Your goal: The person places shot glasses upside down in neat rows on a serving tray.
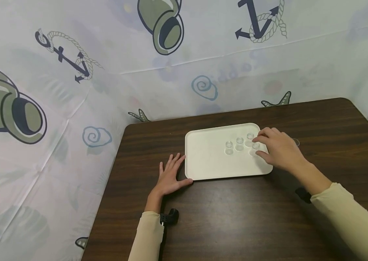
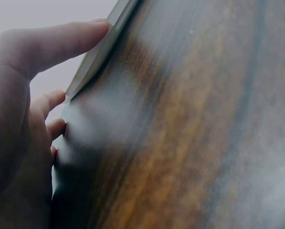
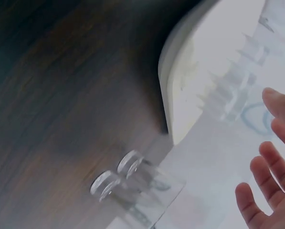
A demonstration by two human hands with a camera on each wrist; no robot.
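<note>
A white rectangular tray point(image 1: 208, 156) lies on the dark wooden table. Several small clear glass jars point(image 1: 229, 148) stand on its right half. My left hand point(image 1: 167, 180) is spread at the tray's left front corner, with thumb and fingertips right at the rim. In the left wrist view the thumb point(image 2: 70, 43) rests against the tray's edge point(image 2: 97, 55). My right hand point(image 1: 281, 149) hovers over the tray's right end, thumb and fingers apart around the rightmost jar point(image 1: 254, 149). The right wrist view shows the fingers point(image 3: 271, 169) spread, with nothing between them.
Two more glass jars point(image 3: 105, 185) stand on the table to the right of the tray; in the head view my right hand partly hides this spot. The table point(image 1: 223, 217) has a printed fabric backdrop point(image 1: 171, 83) along its far and left sides.
</note>
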